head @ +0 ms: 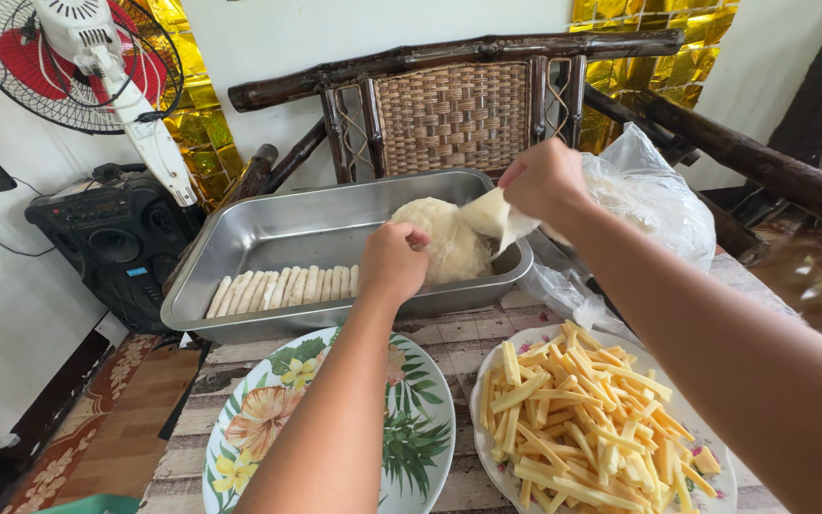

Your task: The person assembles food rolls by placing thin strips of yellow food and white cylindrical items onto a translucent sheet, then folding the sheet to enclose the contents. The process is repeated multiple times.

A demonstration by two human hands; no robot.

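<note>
We take the steel tray [268,238] as our landmark. At its right end sits a stack of thin pale wrappers [444,238], and our left hand [394,262] presses down on the near side of that stack, fingers curled over its edge. Our right hand [544,179] hovers just above the tray's right rim, fingers pinched on 1 wrapper sheet [494,217] that it lifts off the stack, the sheet stretched between hand and stack. Along the tray's near wall, at its left half, lies a row of rolled white sticks [283,287] laid side by side. Just right of the tray bulges a clear plastic bag [654,195]. In front of the tray, on the wood-patterned table [468,333], stand 2 plates: a floral plate [420,419] under our left forearm, and to its right a plate [715,485] piled with yellow strips [577,424]. Behind the tray stands a wicker-backed chair [454,114]. Left of the tray we see a black speaker [111,243] and, above it, a fan [78,57].
</note>
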